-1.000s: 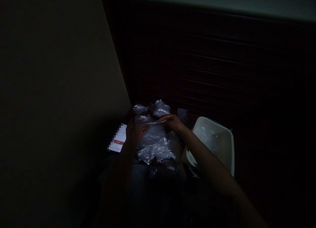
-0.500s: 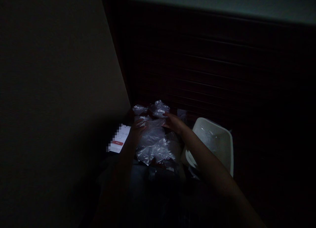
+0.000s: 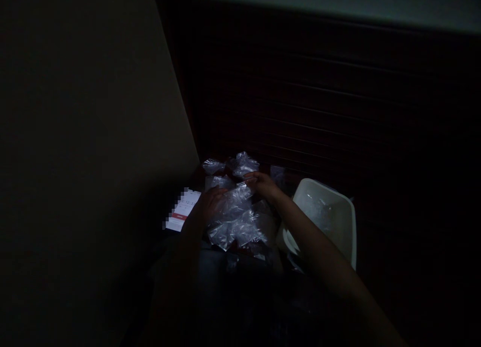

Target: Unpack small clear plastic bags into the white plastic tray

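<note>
In dim light, a clear plastic bag (image 3: 236,202) lies between my two hands, its far edge bunched on the right. My right hand (image 3: 263,186) pinches that far right edge between thumb and fingers. The fingers of my left hand (image 3: 211,201) stretch out over the bag's left side and touch it; its thumb is hard to make out. More crumpled clear bags (image 3: 240,231) lie just in front, toward my body. Beyond the hands lie another crumpled clear bag (image 3: 246,162) and a smaller one (image 3: 213,165).
A lit phone (image 3: 183,210) lies left of my left forearm. To the right stands a pale plastic bin (image 3: 351,227) with clear plastic inside, partly behind my right forearm. A light wall (image 3: 93,111) rises at left, and dark slatted wood (image 3: 319,96) stands behind.
The bag's far edge, stretched between both hands before, is now gathered toward my right hand. My left fingers have straightened over the bag's left side.
</note>
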`<state>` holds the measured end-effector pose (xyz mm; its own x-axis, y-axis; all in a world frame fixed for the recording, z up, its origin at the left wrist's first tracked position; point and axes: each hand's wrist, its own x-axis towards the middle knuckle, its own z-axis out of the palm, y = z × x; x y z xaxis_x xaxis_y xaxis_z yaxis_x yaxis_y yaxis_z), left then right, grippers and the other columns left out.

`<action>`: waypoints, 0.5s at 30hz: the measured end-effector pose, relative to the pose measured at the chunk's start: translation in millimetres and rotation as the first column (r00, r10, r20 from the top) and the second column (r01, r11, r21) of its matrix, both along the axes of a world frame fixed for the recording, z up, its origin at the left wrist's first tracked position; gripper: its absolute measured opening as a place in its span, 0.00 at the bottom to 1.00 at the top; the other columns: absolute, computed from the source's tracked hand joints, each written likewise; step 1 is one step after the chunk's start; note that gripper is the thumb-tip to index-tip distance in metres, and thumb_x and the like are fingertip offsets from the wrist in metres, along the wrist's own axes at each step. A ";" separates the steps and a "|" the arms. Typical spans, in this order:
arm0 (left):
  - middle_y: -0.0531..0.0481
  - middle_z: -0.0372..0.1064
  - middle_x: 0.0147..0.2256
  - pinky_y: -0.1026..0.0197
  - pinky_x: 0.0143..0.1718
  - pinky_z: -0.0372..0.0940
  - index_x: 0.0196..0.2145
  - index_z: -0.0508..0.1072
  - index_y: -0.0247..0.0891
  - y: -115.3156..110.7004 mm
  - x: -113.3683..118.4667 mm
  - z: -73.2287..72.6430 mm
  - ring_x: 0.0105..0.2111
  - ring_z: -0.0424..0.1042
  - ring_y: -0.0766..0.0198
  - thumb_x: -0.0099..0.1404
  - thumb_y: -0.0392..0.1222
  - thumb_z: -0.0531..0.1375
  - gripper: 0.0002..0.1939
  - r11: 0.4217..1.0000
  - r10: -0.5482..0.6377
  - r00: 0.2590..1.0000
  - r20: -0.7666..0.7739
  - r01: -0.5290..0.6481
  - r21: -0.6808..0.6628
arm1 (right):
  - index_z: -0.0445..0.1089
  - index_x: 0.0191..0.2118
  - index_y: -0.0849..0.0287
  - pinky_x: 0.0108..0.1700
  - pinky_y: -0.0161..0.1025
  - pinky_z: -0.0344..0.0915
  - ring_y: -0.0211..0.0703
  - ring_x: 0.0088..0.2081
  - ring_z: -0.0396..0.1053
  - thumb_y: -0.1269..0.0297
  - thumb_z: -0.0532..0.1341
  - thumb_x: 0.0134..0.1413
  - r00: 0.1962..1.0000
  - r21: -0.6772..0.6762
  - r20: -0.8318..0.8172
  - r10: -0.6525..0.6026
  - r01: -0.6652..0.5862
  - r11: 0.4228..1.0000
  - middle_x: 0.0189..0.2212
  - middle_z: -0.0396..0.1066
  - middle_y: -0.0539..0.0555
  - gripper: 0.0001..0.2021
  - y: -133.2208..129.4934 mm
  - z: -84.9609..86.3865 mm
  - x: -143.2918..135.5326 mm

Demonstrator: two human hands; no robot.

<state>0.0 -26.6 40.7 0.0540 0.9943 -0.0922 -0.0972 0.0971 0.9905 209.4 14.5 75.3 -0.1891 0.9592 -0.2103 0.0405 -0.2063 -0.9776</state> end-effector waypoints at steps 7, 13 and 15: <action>0.44 0.73 0.31 0.58 0.29 0.64 0.35 0.75 0.34 -8.2 19.3 -8.5 0.28 0.72 0.57 0.49 0.45 0.64 0.16 0.958 -0.196 0.975 0.106 0.213 -0.191 | 0.69 0.38 0.60 0.32 0.33 0.63 0.35 0.28 0.68 0.71 0.62 0.41 0.994 0.053 0.077 0.082 -0.086 0.995 0.29 0.72 0.50 0.13 -1.8 1.7 -0.4; 0.45 0.74 0.32 0.58 0.30 0.65 0.35 0.75 0.36 -6.8 21.0 -11.7 0.30 0.72 0.57 0.51 0.46 0.64 0.15 0.964 -0.160 0.973 0.165 0.190 -0.186 | 0.68 0.42 0.63 0.40 0.38 0.65 0.39 0.35 0.69 0.65 0.62 0.45 0.966 0.140 0.250 0.059 -0.096 0.986 0.35 0.71 0.54 0.15 1.7 -8.6 -1.2; 0.45 0.74 0.33 0.59 0.30 0.65 0.35 0.74 0.37 -5.4 20.6 -11.5 0.30 0.72 0.57 0.51 0.46 0.64 0.14 0.973 -0.127 0.979 0.159 0.154 -0.173 | 0.66 0.45 0.62 0.44 0.41 0.64 0.43 0.41 0.68 0.62 0.62 0.45 0.949 0.242 0.313 -0.040 -0.039 0.970 0.42 0.69 0.58 0.19 2.0 -8.9 0.3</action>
